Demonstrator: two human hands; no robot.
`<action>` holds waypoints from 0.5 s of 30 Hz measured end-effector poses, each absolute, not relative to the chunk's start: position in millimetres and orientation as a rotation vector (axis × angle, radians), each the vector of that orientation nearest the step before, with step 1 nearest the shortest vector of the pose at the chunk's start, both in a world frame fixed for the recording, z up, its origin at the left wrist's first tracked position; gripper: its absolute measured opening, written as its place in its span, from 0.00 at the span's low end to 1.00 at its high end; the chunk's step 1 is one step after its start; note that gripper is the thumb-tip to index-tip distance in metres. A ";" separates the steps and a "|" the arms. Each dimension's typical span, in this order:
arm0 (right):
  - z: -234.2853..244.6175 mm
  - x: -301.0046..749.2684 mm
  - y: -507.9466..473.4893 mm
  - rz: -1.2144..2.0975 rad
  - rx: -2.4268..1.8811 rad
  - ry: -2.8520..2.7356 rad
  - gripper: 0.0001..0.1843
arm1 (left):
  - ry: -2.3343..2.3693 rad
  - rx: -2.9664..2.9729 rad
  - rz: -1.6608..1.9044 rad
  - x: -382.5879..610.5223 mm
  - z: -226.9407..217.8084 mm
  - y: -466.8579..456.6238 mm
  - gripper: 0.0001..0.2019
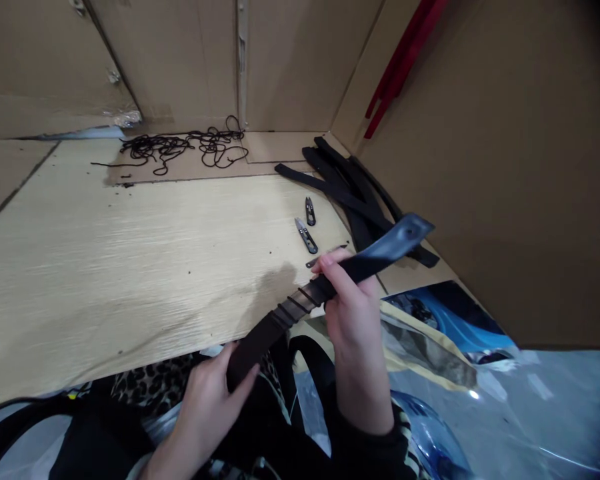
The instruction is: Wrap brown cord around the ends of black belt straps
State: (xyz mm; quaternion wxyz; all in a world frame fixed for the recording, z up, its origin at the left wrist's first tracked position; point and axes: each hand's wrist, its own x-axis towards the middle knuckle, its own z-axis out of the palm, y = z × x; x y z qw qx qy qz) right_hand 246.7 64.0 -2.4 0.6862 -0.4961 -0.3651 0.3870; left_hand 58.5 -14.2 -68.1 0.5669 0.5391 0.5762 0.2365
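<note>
A long, slightly curved black strap (260, 339) slants across the front of the table. Dark cord winds around it, in tight turns at the lower part and in spaced turns near the middle. At its upper right end, which is smooth and shiny, there is a small hole. My left hand (207, 393) is closed around the lower end. Further up, my right hand (353, 303) grips the strap just past the spaced turns, thumb on top. Beyond my right hand lie two thread snips (307, 236) and a thin metal piece (325, 257), partly hidden by my fingers.
Tangled dark cord (180, 147) lies along the back of the wooden table (145, 247). Several black straps (337, 187) are piled at the right, by a cardboard wall (520, 187). Red strips (400, 63) hang there. A blue plastic bottle (430, 433) stands below at the right.
</note>
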 end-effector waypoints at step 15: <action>-2.0 247.5 59.8 0.869 -1.152 -0.803 0.10 | 1.513 1.501 0.483 56.6 -71.2 -14.6 0.06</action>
